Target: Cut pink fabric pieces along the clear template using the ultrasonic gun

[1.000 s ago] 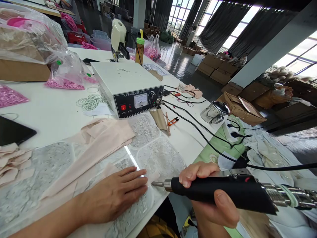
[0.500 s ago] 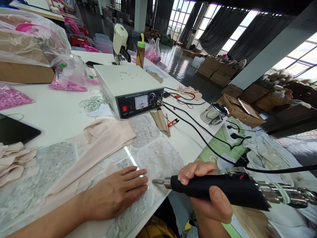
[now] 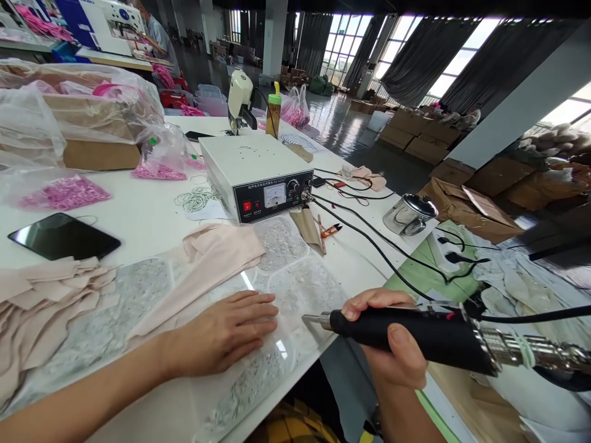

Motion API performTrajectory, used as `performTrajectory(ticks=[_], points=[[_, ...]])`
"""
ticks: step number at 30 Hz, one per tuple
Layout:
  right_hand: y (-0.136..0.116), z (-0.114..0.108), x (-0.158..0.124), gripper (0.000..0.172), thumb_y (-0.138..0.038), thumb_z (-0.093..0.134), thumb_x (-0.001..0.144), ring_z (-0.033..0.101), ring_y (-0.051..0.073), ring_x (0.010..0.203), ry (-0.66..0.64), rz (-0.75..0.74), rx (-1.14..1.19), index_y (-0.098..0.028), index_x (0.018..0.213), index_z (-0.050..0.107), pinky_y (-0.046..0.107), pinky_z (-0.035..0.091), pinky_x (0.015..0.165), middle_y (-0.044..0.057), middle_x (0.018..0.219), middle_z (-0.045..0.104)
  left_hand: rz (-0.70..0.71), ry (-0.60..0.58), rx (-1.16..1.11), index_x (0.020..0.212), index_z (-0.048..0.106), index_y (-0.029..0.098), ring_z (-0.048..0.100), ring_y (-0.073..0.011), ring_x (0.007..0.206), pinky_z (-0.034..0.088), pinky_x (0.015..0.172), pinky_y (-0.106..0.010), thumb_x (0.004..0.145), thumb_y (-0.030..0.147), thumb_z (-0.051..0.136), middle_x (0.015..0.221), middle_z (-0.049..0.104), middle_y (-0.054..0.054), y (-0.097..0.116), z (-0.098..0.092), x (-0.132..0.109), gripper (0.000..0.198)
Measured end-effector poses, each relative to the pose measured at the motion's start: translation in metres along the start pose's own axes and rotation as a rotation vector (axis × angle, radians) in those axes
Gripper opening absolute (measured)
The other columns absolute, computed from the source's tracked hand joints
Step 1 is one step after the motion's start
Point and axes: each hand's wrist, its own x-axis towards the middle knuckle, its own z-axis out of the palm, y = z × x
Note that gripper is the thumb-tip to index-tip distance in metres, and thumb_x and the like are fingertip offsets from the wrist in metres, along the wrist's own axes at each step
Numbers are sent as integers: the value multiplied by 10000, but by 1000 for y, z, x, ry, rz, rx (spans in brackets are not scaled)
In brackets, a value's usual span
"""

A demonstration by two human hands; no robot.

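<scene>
My left hand [image 3: 226, 332] lies flat, palm down and fingers together, on thin pale pink fabric over a grey marble-patterned mat [image 3: 300, 283]. In my right hand [image 3: 397, 360] is a black handheld ultrasonic welder [image 3: 415, 335], its thin metal tip pointing left. That tip is just right of my left fingertips, close above the mat; whether it touches cannot be made out. A folded pale pink fabric strip [image 3: 207, 271] stretches beyond my left hand. More cut pale pink pieces [image 3: 50, 314] are stacked at the left.
A cream control box [image 3: 253, 157] stands behind the mat, its black cable [image 3: 369, 237] running right. Small orange snips [image 3: 330, 231], a glass mug [image 3: 409, 215], a black tablet [image 3: 64, 237] and bags of pink pieces [image 3: 69, 192] lie around. A person [image 3: 159, 40] sits far left.
The view has turned left, bringing the whole tablet and a person into sight. The welder's tip is slightly farther from my left fingertips. My left hand stays flat.
</scene>
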Motion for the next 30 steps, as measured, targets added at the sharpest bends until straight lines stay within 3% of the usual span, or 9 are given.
performTrajectory(ticks=[8,21,30], points=[[-1,4,2,209,-405,636,799,609,192,553,27,0,26,-221,879,695,380,538,511,35,726,649,33,-136,49,1328,623,171,505,-260,1408,358,1216,-416,1065,214,497,1418,631,-94,0,-11,-6,295],[6,6,2,187,-383,664,802,637,165,551,90,-20,13,-208,864,689,342,550,541,14,735,680,181,-199,57,1369,607,197,496,-220,1416,238,1273,-384,1033,201,579,1438,619,-66,-19,-9,1,337],[9,6,4,181,-373,661,813,647,165,561,94,-35,16,-207,877,690,338,560,559,14,743,692,272,-302,107,1405,573,190,450,-221,1448,169,1281,-351,1017,336,636,1504,557,-43,-28,-14,13,419]])
